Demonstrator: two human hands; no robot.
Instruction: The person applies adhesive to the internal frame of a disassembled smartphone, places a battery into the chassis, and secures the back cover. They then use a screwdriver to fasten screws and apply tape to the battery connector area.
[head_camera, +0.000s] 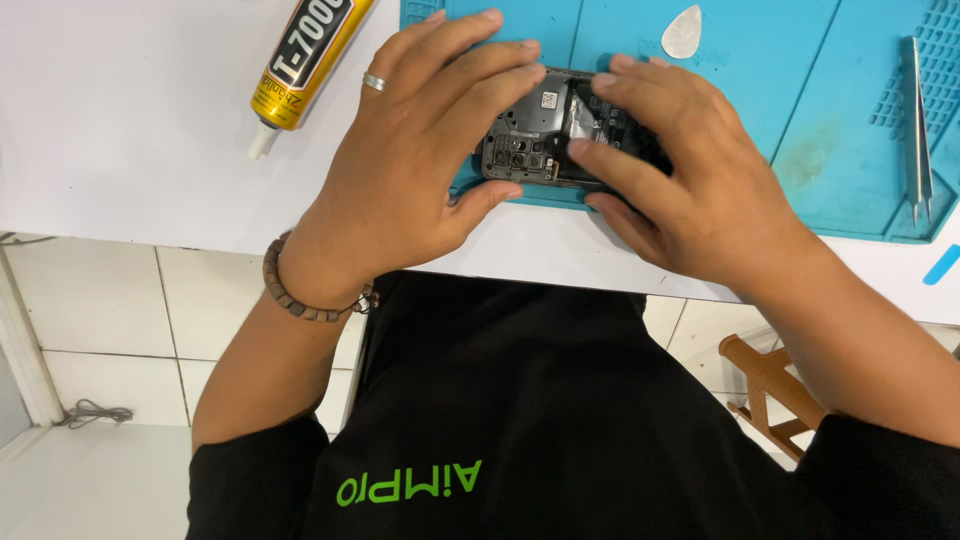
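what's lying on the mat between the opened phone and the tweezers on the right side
In the head view, only a white teardrop pick near the far edge; the rest of the blue mat between phone and tweezers is bare.

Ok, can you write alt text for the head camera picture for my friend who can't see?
Two hands, left hand and right hand, hold an opened phone with its insides showing, on a blue mat. A glue tube, a white pick and tweezers lie nearby.
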